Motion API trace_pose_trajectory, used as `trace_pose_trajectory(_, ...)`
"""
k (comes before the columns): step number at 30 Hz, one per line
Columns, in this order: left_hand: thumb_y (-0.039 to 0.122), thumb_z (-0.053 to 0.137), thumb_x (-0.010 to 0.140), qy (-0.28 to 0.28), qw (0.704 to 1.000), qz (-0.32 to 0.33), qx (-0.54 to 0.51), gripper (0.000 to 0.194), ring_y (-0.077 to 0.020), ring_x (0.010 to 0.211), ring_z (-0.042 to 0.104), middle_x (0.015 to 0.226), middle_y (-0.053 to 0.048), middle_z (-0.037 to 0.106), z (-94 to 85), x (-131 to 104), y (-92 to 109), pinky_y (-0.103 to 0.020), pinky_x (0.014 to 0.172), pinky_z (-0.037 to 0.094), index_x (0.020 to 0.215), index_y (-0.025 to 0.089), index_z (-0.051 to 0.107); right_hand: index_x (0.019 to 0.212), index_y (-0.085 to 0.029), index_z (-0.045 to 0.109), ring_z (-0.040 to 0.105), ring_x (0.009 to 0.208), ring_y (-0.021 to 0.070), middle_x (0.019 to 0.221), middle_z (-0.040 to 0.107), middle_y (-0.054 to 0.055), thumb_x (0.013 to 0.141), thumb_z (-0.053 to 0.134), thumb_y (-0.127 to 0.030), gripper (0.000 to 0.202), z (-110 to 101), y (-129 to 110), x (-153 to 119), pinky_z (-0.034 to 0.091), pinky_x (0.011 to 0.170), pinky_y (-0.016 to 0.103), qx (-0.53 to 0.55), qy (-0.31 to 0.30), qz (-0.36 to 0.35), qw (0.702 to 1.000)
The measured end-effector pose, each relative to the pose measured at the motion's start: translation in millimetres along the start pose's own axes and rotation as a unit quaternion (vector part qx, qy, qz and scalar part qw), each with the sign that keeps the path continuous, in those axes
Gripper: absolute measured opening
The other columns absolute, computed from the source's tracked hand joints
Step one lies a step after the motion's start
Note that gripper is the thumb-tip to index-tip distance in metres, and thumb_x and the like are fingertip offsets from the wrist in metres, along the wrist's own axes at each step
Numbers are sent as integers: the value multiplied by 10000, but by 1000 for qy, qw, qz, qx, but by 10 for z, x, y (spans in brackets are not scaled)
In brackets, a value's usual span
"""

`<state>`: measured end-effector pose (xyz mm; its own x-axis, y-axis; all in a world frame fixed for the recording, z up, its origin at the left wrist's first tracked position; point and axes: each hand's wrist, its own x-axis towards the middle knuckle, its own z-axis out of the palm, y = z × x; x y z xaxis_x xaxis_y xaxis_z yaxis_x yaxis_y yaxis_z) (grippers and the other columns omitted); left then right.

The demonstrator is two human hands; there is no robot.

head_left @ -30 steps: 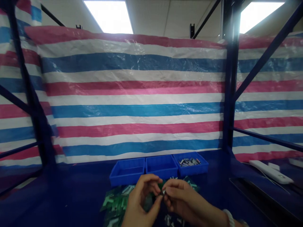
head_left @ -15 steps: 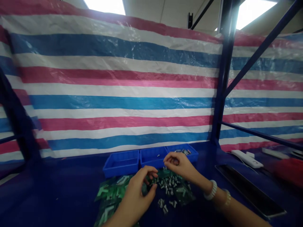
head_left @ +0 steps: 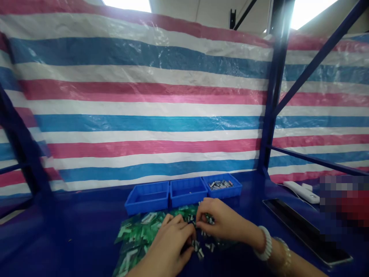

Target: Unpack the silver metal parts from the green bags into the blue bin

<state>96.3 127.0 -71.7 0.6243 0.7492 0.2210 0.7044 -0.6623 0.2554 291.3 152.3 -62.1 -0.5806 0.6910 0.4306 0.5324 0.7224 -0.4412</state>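
Observation:
Small shiny metal screws [head_left: 200, 252] lie in a loose pile on the blue table, partly hidden beneath both hands. My left hand [head_left: 172, 243] bends over the pile's left side, thumb and fingers curled together among the screws; what they hold is hidden. Just right of it, my right hand [head_left: 220, 219] reaches down to the pile with thumb and forefinger pinched, and the thing between them is too small to make out. Green-tinted plastic bags with pale parts [head_left: 138, 232] lie left of and behind the screws.
Behind the hands stand three blue bins in a row: the left bin [head_left: 147, 209], the middle bin [head_left: 188, 201] with a tiny piece inside, and the right bin [head_left: 223, 193] holding metal parts [head_left: 221, 184]. A dark flat panel [head_left: 305, 231] and white device [head_left: 302, 192] lie right.
My right hand has come down from in front of the bins to the screws, uncovering the right bin. My left hand has turned over and its fingers have curled in on the pile.

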Motion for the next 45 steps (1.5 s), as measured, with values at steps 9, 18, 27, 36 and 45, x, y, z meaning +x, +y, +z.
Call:
trace_pose_trajectory(9, 3, 538, 738, 89, 994, 54, -16, 218, -187, 807, 547, 800, 16, 637, -15, 33, -75, -317, 752, 325, 808, 209, 557, 729, -163, 683, 505, 585, 125, 626, 608, 2, 820, 611, -226, 132, 56, -5, 24, 345, 540, 235, 111, 69, 87, 988)
trace_pose_trajectory(18, 22, 479, 853, 196, 963, 187, -2, 218, -179, 762, 562, 782, -7, 679, -158, -22, -50, -368, 831, 402, 891, 229, 536, 706, -131, 682, 516, 461, 69, 606, 651, 2, 732, 734, -429, 304, 132, 82, 7, 405, 462, 185, 440, -44, 170, 881)
trace_pose_trajectory(27, 309, 614, 831, 238, 892, -65, -378, 146, -185, 782, 644, 851, -43, 674, -56, 19, 55, -276, 696, 507, 934, 205, 607, 830, -166, 691, 634, 729, 144, 788, 681, 26, 697, 783, -233, 174, 177, -63, 14, 509, 668, 256, 468, 145, 90, 867)
trace_pose_trajectory(36, 412, 723, 756, 143, 784, -108, -594, 249, -124, 633, 608, 667, 8, 661, 11, 44, 31, -227, 639, 464, 799, 180, 645, 899, -211, 659, 612, 729, 178, 794, 671, 43, 800, 613, -99, 156, 118, -213, -50, 490, 701, 324, 208, 204, -64, 954)
trace_pose_trajectory(45, 205, 727, 722, 210, 822, -60, -526, 85, -162, 768, 629, 789, -20, 653, -32, 46, 22, -255, 699, 498, 759, 187, 652, 997, -210, 620, 587, 824, 169, 913, 611, 43, 815, 556, -107, 218, 133, -175, -63, 475, 735, 301, 345, 172, 1, 923)
